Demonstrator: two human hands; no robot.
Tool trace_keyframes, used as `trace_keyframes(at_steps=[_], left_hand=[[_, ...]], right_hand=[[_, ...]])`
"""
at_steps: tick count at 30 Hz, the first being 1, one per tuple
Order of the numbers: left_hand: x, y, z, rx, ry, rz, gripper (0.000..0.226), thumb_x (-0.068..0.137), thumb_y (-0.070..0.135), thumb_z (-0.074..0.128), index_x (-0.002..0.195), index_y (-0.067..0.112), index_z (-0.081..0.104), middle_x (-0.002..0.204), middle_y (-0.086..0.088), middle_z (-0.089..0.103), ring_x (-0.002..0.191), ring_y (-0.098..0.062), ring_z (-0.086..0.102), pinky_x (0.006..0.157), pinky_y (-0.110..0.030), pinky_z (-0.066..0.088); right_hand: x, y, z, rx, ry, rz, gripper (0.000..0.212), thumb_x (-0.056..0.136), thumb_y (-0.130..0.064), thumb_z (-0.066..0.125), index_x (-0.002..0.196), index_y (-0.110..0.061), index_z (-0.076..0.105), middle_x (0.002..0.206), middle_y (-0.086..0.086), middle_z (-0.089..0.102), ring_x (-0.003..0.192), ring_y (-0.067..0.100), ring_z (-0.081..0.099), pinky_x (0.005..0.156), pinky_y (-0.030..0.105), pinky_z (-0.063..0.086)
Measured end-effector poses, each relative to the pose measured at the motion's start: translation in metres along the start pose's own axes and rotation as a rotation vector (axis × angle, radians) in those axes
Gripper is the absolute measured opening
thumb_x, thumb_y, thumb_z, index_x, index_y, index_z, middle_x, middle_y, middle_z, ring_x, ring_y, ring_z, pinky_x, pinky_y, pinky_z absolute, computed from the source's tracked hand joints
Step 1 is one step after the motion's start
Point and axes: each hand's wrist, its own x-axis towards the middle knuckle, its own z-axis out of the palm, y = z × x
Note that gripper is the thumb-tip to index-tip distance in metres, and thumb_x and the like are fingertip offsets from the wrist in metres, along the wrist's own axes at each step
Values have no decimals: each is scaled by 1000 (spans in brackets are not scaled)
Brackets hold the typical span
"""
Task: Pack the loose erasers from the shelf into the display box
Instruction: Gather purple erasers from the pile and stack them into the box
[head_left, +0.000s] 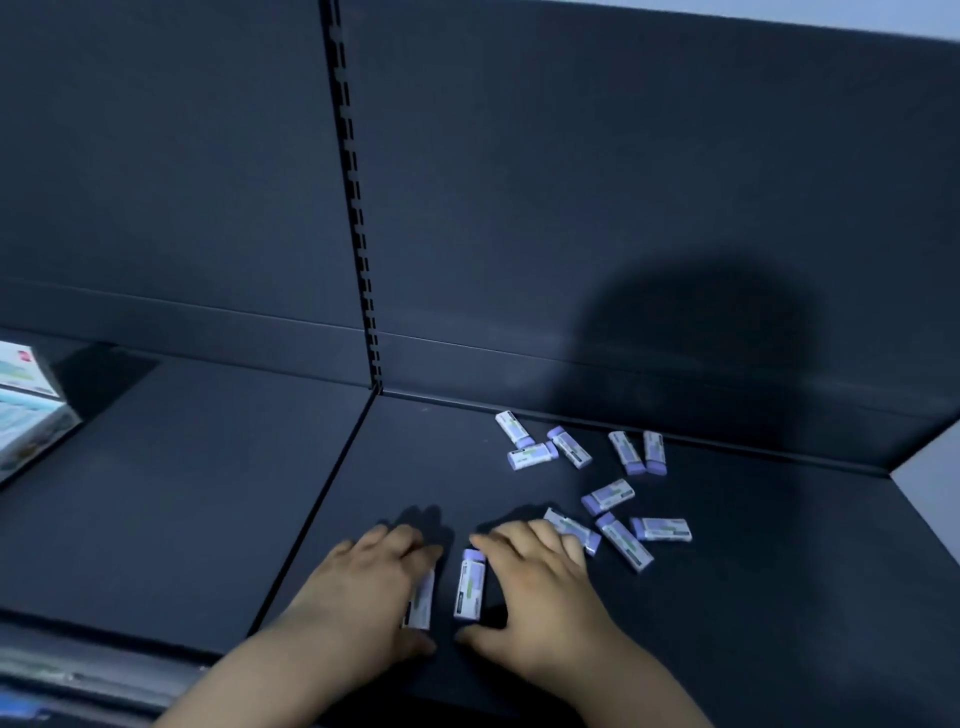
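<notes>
Erasers right of box

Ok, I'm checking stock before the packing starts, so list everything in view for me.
erasers: eleven, white sleeves with purple ends, scattered on the right shelf section, two at the front by the hands.
box: at least one, white and light blue, far left, cut off by the frame.
shelf: one, dark, two sections.
slotted upright: one, dark, between the back panels.
left hand: over an eraser, partly hiding it; grip unclear.
right hand: beside a second eraser, index fingertip at its purple end; grip unclear.
</notes>
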Motion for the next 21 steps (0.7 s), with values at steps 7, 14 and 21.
trace_keyframes(at_steps=[7, 14, 21], left_hand=[[3, -2, 4, -55, 98, 36, 73, 80, 50, 61, 143, 32, 28, 140, 7, 30, 131, -13, 27, 106, -25, 21], [-5, -50, -2, -232, 119, 32, 84, 78, 43, 70, 146, 25, 25, 142, 7, 22, 129, -11, 35, 102, -14, 25], [-34, -155, -7, -209, 149, 62, 83, 78, 41, 70, 146, 26, 25, 140, 9, 23, 121, -9, 43, 95, -11, 28]], right_hand=[[3, -12, -3, -10, 11, 5, 54, 71, -52, 61, 119, -32, 48, 117, -11, 42, 114, 13, 32, 84, 25, 16], [25, -49, 6, 1, 131, 22, 49, 66, -48, 60, 111, -32, 51, 111, -12, 46, 106, 15, 38, 80, 29, 23], [74, -144, 36, 51, 116, 85, 47, 73, -46, 59, 116, -33, 47, 117, -12, 43, 111, 13, 33, 84, 27, 21]])
